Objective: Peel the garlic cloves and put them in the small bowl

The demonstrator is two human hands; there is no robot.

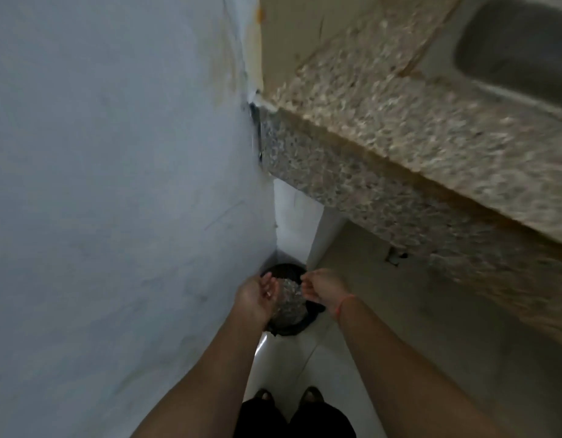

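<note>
Both my hands reach down over a round black bin (289, 327) on the floor in the corner. My left hand (257, 295) is cupped palm up with a small pale scrap, perhaps garlic skin (268, 294), lying in it. My right hand (320, 287) hovers beside it with fingers loosely curled; nothing shows in it. The bin holds a heap of pale, speckled scraps (289, 298). No garlic cloves or small bowl appear in this view. The picture is blurred.
A speckled granite counter (399, 128) juts out above on the right, with a steel sink (520, 49) at the top right. A grey wall (115, 184) fills the left. White floor tiles (292, 358) and my feet lie below.
</note>
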